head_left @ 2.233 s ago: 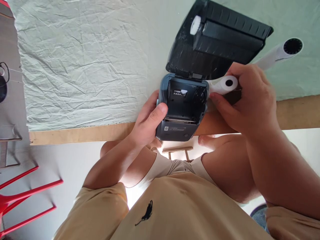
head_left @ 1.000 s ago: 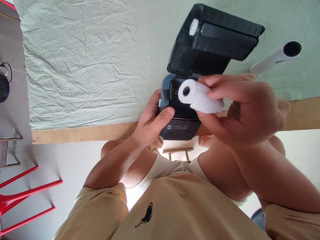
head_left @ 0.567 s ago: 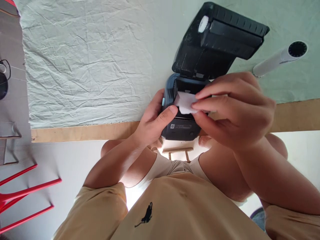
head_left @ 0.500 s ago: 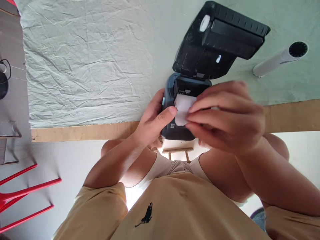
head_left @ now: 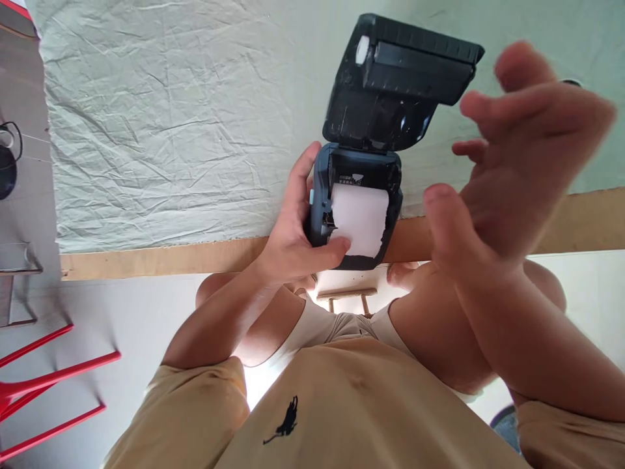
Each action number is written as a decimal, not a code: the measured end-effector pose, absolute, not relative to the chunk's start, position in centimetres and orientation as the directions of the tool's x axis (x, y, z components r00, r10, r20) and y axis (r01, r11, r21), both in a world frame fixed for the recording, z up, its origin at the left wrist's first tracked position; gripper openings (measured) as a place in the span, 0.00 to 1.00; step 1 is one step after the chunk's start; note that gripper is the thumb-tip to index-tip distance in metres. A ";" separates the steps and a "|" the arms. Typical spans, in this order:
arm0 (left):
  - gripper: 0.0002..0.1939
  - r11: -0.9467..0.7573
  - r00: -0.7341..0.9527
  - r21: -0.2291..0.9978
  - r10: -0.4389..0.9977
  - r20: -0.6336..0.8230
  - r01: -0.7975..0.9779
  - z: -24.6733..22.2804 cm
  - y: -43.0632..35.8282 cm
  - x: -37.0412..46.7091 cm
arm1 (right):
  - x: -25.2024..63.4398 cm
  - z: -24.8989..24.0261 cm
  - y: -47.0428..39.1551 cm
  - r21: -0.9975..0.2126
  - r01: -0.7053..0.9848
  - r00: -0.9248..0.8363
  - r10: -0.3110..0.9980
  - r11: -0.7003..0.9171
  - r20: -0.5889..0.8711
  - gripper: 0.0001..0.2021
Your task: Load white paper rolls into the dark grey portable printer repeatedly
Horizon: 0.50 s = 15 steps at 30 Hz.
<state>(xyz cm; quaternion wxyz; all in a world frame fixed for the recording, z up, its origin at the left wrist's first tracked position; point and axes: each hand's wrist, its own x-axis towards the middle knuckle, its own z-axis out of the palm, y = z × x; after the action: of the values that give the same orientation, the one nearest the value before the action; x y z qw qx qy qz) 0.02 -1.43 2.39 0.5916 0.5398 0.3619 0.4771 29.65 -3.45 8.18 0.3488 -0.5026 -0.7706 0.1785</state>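
Observation:
A dark label printer [head_left: 319, 225] is held at the table's front edge, its black lid [head_left: 385, 98] swung open away from me. Inside its bay sits a white paper roll [head_left: 364, 215] with a torn end. My left hand [head_left: 297, 241] grips the printer's left side, the thumb lying on the lower left of the paper. To the right of the printer, my right hand [head_left: 512, 156] is raised with fingers apart, holding nothing and slightly blurred.
A pale green cloth [head_left: 170, 130] covers the table, whose wooden edge [head_left: 161, 258] runs along the front. Red metal legs [head_left: 63, 376] stand on the floor at lower left. A dark round object [head_left: 6, 169] lies at far left.
My right hand has let go of the paper and moved up and right, opening, and now hides most of the white cylinder. The printer has shifted slightly left, and more of the paper roll shows.

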 end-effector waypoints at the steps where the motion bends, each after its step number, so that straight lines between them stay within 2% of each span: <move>1: 0.58 -0.054 0.295 0.984 0.950 0.103 -0.170 2.1 -1.3 -0.1 | 29.1 8.1 -3.2 -0.621 0.653 -0.251 0.898 0.432 0.361 0.26; 5: 0.55 -0.045 0.347 0.985 0.932 0.102 -0.168 1.4 -1.0 -0.4 | 26.2 7.0 -2.9 -0.608 0.679 -0.193 0.899 0.411 0.392 0.33; 6: 0.56 -0.044 0.360 0.984 0.927 0.105 -0.175 1.2 -0.9 -0.4 | 25.7 6.6 -2.9 -0.621 0.673 -0.141 0.894 0.402 0.426 0.32; 8: 0.65 -0.076 0.391 0.969 0.905 0.166 -0.235 1.0 -1.0 -0.4 | 24.9 6.0 -3.1 -0.677 0.605 -0.009 0.853 0.420 0.522 0.27; 9: 0.67 -0.049 0.390 0.973 0.911 0.136 -0.225 1.1 -1.1 -0.3 | 24.8 5.7 -3.2 -0.701 0.550 0.047 0.821 0.454 0.569 0.24; 11: 0.58 0.007 0.369 0.981 0.927 0.067 -0.195 1.8 -1.6 -0.2 | 24.9 5.3 -3.3 -0.723 0.463 0.091 0.783 0.513 0.615 0.19; 12: 0.56 -0.020 0.353 0.974 0.930 0.100 -0.224 2.2 -1.8 -0.2 | 25.0 5.2 -3.3 -0.727 0.447 0.072 0.789 0.521 0.610 0.17; 15: 0.52 0.084 0.391 0.968 0.920 0.017 -0.238 3.8 -2.3 0.0 | 25.3 5.0 -3.5 -0.729 0.475 -0.061 0.845 0.493 0.531 0.18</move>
<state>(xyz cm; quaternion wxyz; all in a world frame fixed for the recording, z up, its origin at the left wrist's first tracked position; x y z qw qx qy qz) 0.02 -2.28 3.81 0.6571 0.5138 0.3318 0.4407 25.28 -3.46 5.02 0.5001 -0.4683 -0.7045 0.1851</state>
